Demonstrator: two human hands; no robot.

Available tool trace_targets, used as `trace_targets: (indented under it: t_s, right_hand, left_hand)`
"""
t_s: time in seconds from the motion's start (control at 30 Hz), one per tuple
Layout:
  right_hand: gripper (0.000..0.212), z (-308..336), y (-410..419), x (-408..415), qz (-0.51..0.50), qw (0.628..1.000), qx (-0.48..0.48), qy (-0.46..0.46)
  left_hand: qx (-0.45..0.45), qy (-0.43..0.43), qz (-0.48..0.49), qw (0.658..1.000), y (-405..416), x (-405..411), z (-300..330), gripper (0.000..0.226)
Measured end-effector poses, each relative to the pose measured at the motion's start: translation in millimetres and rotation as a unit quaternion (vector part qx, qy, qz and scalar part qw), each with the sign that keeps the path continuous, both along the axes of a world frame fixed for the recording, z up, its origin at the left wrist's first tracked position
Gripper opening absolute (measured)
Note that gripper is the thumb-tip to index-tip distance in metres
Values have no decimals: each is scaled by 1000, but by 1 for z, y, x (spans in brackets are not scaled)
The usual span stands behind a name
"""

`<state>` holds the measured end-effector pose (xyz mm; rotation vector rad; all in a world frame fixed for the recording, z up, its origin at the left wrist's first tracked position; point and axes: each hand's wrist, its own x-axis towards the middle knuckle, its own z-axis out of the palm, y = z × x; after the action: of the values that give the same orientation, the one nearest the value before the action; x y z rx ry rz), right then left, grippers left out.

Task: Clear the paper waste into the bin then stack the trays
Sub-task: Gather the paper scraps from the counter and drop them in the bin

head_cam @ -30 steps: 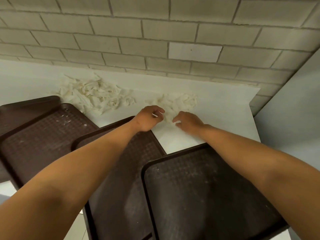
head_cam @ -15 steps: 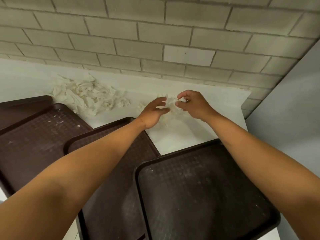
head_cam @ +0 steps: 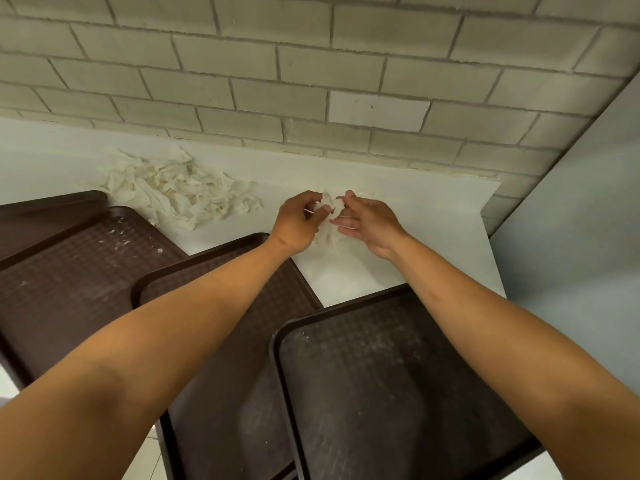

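Observation:
A small clump of torn white paper (head_cam: pixel 331 206) is pressed between my left hand (head_cam: pixel 300 221) and my right hand (head_cam: pixel 367 221), just above the white counter (head_cam: pixel 408 216). More scraps from it lie under my palms. A bigger heap of paper waste (head_cam: pixel 180 192) lies further left by the wall. Dark brown trays fan out in front of me: a right tray (head_cam: pixel 398 386), a middle tray (head_cam: pixel 221 393) partly under my left arm, and a left tray (head_cam: pixel 65 282) with a few paper crumbs. A further tray (head_cam: pixel 45 209) peeks out behind it. No bin is in view.
A pale brick wall (head_cam: pixel 311 81) runs along the back of the counter. A grey panel (head_cam: pixel 581 209) closes off the right side. A strip of tiled floor (head_cam: pixel 145 459) shows below the trays at the bottom left.
My hands went from lying on the small paper pile to cupping it together, and now they close on a clump of it. The view has shifted slightly.

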<state>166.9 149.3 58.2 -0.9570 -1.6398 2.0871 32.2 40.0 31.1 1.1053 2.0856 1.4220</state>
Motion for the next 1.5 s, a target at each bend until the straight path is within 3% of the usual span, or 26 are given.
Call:
trace_targets:
  t_s: [0.1, 0.3, 0.5, 0.63, 0.7, 0.83, 1.0, 1.2, 1.5]
  right_hand:
    - [27, 13, 12, 0, 5, 996, 85, -18]
    - [24, 18, 30, -6, 16, 968, 240, -66]
    - [43, -33, 27, -25, 106, 887, 411, -182]
    - [57, -75, 19, -35, 205, 823, 440, -297]
    - [52, -94, 15, -39, 219, 803, 435, -343]
    - [31, -108, 12, -34, 192, 802, 459, -330]
    - [28, -90, 10, -3, 259, 764, 503, -309]
    - [19, -31, 20, 26, 224, 831, 438, -260]
    - [14, 81, 22, 73, 138, 888, 416, -137]
  left_hand:
    - [1, 37, -3, 999, -6, -14, 9, 10]
    - [-15, 88, -13, 996, -22, -42, 35, 22]
    - [-41, 78, -17, 996, -40, -55, 39, 13]
    - [-44, 63, -13, 997, -52, -61, 33, 10]
    - [-45, 55, -9, 997, -57, -62, 31, 9]
    - [-38, 35, -9, 999, -65, -59, 29, 12]
    - [-39, -1, -15, 999, -70, -49, 34, 10]
    - [-55, -13, -38, 998, -69, -33, 51, 12]
    - [-2, -25, -64, 998, -65, 4, 86, 10]
